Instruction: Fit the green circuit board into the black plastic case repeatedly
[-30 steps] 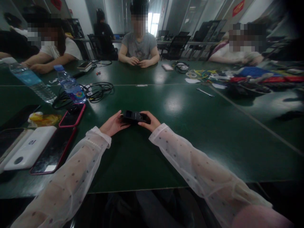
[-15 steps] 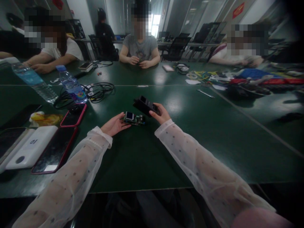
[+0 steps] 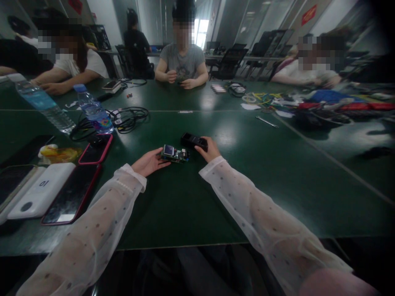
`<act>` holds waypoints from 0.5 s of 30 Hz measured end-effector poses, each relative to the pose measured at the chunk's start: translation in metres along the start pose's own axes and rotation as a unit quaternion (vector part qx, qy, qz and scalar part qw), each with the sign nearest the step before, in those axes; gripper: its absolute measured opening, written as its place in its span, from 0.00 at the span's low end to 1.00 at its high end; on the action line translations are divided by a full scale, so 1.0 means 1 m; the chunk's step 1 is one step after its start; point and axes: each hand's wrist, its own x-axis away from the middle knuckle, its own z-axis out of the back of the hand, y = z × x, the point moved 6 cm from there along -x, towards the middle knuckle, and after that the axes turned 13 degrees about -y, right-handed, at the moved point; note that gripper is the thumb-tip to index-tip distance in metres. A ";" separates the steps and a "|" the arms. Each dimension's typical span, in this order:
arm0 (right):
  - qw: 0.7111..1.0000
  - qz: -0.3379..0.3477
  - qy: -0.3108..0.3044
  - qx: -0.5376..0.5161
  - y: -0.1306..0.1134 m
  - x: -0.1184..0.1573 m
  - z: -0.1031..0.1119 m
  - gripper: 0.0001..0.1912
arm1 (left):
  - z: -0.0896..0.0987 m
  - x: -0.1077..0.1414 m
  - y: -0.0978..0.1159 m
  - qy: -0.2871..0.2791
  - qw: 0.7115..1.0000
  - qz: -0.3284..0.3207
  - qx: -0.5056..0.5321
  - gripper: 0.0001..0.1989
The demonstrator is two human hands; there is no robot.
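Note:
My left hand (image 3: 150, 161) grips the left end of a green circuit board (image 3: 175, 155) that carries a small square screen (image 3: 168, 150). The board is just above or on the table; I cannot tell which. In my right hand (image 3: 211, 149) is a black plastic housing (image 3: 193, 140) with openings in its face, held by its right end between thumb and fingers. The housing lies behind and to the right of the board, close to it.
To the left are water bottles (image 3: 94, 110), a pink-cased phone (image 3: 97, 150), a white power bank (image 3: 41, 191), a red-edged phone (image 3: 72, 195) and coiled black cables (image 3: 132, 119). A wrench (image 3: 267, 121) lies right, before a heap of cables (image 3: 327, 105). People sit across the table.
My right hand has lowered the black housing and turned it flatter, nearer the table. The left hand and the board have barely moved. The person opposite has raised one hand.

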 end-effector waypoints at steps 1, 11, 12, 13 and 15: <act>1.000 0.001 -0.001 0.002 0.000 0.000 0.000 0.27 | 0.000 0.000 0.000 0.000 1.000 0.000 0.001 0.10; 1.000 -0.006 -0.022 0.021 -0.006 0.001 0.000 0.28 | 0.003 -0.001 0.000 -0.023 1.000 -0.010 -0.010 0.11; 0.999 -0.008 -0.023 0.020 -0.006 0.001 0.000 0.28 | 0.002 -0.001 0.000 -0.026 0.999 -0.011 -0.015 0.11; 0.999 -0.010 -0.023 0.020 -0.006 0.002 0.000 0.28 | 0.001 0.000 0.000 -0.028 0.999 -0.013 -0.019 0.11; 1.000 -0.008 -0.019 0.019 -0.007 0.002 0.001 0.29 | -0.001 0.000 0.001 -0.030 0.999 -0.015 -0.026 0.11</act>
